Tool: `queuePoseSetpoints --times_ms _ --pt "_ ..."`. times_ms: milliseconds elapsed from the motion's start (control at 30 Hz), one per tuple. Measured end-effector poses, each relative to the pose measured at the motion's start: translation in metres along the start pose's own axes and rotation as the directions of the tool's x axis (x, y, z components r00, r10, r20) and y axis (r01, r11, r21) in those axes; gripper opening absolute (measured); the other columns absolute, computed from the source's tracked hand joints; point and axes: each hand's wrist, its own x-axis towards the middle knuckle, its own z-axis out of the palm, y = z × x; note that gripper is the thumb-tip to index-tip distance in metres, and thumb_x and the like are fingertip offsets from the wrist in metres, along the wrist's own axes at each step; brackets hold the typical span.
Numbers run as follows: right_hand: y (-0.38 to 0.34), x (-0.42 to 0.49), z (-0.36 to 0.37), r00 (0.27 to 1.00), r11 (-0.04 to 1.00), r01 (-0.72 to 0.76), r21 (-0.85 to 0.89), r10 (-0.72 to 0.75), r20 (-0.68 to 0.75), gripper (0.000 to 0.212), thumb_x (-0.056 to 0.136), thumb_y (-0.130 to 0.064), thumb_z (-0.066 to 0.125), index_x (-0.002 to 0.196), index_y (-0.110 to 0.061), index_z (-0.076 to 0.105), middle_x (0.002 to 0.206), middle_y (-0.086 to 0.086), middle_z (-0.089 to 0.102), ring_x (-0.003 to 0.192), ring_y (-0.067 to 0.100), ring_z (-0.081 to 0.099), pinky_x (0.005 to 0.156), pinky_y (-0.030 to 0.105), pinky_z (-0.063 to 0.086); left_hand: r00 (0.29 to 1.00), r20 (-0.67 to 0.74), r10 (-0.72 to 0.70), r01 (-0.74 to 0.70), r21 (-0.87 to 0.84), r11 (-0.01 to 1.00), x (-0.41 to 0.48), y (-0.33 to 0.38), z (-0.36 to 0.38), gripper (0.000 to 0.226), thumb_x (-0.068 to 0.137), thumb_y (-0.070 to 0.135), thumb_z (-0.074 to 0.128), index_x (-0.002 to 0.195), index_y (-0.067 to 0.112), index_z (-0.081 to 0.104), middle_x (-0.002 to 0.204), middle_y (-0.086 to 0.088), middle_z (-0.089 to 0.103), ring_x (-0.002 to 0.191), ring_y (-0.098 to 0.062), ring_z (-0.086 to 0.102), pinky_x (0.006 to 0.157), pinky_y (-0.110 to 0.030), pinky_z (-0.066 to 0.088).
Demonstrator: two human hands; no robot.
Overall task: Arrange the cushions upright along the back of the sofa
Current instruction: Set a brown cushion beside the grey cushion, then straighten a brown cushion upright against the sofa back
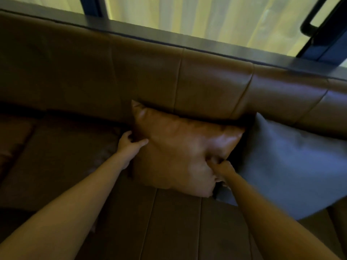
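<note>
A tan leather cushion [180,147] leans upright against the backrest of the brown leather sofa [93,76], near the middle of the view. My left hand [129,143] grips its left edge, fingers behind and thumb on the front. My right hand [221,169] pinches its lower right side, creasing the leather. A grey-blue fabric cushion [293,166] leans against the backrest directly to the right, touching the tan one.
A dark window ledge [169,36] runs along the top of the backrest, with pale yellow curtains [216,19] behind it. The brown seat [169,228] stretches left and toward me. A dark cushion edge shows at the far left [11,139].
</note>
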Motion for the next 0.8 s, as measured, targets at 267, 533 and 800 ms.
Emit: queuePoseSetpoints --times_ms 267,533,800 --pt "-0.093 -0.058 0.053 0.980 0.971 0.125 -0.204 -0.089 0.178 0.044 0.100 -0.037 0.045 0.125 -0.003 0.054 0.113 0.016 0.066 0.076 0.021 0.061 0.051 0.026 0.038 0.993 -0.003 0.117 -0.116 0.118 0.986 -0.013 0.025 -0.076 0.052 0.083 0.021 0.070 0.132 0.016 0.050 0.134 -0.009 0.053 0.123 -0.026 0.049 0.099 -0.038 0.042" --pt "-0.161 -0.099 0.230 0.954 0.994 0.095 0.044 -0.104 0.281 0.057 0.095 -0.041 0.052 0.132 0.003 0.053 0.130 0.024 0.060 0.108 0.036 0.063 0.092 0.048 0.052 0.998 -0.006 0.059 -0.056 0.225 0.973 0.034 0.003 -0.247 0.059 0.089 0.027 0.062 0.142 0.016 0.038 0.146 -0.012 0.039 0.124 -0.027 0.046 0.099 -0.039 0.041" --pt "-0.149 -0.097 0.385 0.961 0.984 -0.023 0.175 -0.027 0.276 0.073 0.089 -0.038 0.064 0.147 -0.003 0.035 0.145 0.019 0.047 0.123 0.034 0.055 0.099 0.043 0.050 0.979 -0.008 -0.202 0.195 0.297 0.935 0.094 -0.064 -0.377 0.088 0.083 0.045 0.065 0.151 0.023 0.015 0.158 -0.010 0.013 0.140 -0.039 0.024 0.108 -0.053 0.029"
